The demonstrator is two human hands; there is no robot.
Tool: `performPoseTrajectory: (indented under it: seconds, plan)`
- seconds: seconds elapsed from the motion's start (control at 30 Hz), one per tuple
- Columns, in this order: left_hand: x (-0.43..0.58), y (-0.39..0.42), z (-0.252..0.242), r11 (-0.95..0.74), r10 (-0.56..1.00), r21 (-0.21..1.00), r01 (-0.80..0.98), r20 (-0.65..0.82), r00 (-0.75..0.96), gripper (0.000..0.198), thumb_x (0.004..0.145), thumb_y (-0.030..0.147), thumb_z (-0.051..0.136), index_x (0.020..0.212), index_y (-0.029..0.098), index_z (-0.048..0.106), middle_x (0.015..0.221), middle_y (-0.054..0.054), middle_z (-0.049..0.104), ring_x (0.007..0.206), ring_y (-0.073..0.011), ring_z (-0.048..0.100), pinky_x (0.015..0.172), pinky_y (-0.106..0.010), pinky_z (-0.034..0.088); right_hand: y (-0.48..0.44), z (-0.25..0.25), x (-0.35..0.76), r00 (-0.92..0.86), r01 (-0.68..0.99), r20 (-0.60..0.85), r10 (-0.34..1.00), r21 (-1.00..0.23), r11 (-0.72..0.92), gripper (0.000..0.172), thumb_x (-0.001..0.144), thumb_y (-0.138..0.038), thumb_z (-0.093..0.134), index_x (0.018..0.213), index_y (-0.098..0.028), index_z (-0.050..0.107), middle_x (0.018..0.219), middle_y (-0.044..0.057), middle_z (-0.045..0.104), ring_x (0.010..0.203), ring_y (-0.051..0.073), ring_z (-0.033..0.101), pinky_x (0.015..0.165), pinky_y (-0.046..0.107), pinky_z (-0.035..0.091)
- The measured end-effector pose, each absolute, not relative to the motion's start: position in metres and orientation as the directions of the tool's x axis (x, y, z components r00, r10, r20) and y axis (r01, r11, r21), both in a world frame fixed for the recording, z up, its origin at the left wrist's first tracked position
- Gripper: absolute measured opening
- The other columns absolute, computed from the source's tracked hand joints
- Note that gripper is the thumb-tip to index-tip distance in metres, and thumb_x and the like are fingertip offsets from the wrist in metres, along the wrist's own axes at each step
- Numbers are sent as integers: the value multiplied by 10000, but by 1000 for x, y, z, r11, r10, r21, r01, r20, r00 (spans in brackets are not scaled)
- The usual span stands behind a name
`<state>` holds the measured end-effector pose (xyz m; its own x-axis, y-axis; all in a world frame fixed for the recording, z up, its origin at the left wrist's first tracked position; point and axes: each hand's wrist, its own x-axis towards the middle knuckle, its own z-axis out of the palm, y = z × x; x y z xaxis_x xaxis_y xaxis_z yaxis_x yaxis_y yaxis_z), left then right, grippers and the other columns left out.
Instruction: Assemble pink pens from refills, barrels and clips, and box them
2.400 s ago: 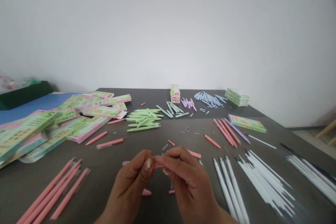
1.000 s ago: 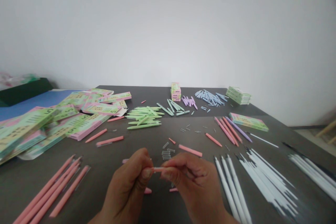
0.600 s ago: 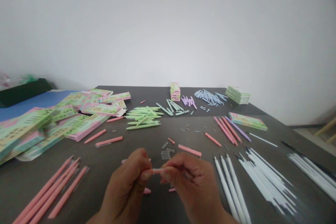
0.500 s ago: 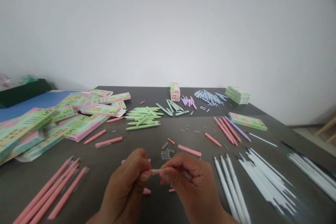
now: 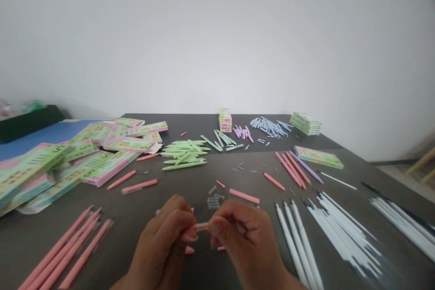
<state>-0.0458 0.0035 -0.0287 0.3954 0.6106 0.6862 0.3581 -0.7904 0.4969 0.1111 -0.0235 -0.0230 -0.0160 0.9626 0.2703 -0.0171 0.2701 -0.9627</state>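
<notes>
Low over the near middle of the table, my left hand (image 5: pixel 166 238) and my right hand (image 5: pixel 247 235) face each other with fingertips pinched. Between them spans a small pink pen part (image 5: pixel 202 226), pale or clear along its upper side; its ends are hidden in my fingers. Just beyond lie several clear plastic clips (image 5: pixel 213 201), a tiny pink piece (image 5: pixel 220 184) and a pink pen barrel (image 5: pixel 244 196). Beneath my hands, pink pen tips (image 5: pixel 189 250) partly show.
Pink pens (image 5: pixel 64 251) lie at the near left, below heaped printed boxes (image 5: pixel 112 163). White refills (image 5: pixel 343 231) fan out at the right. Green pens (image 5: pixel 185 154), blue pen parts (image 5: pixel 270 127) and stacked boxes (image 5: pixel 225 120) stand farther back. Red pens (image 5: pixel 295 168) lie right of centre.
Both hands stay together around the pink part, with only a slight shift of the fingers; a little more of it shows between them. The whole view has moved slightly.
</notes>
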Motion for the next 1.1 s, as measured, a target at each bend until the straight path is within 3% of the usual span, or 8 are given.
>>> performPoseTrajectory:
  seconds: [0.57,1.1]
  plan:
    - [-51,7,-27,-869,491,365,333,720,490,120,901,139,385,859,206,476,691,12,497,607,-112,505,569,-208,447,-22,-21,111,-58,-26,251,966,-968,250,339,825,-382,547,570,-159,562,512,-25,496,494,85,443,484,190,334]
    - [-50,6,-27,-856,514,389,340,708,484,127,864,117,445,908,219,505,707,2,561,614,-127,560,537,-210,470,-21,-21,113,-100,-30,230,968,-973,228,424,850,-456,500,553,-154,517,483,-32,437,453,70,394,442,190,279]
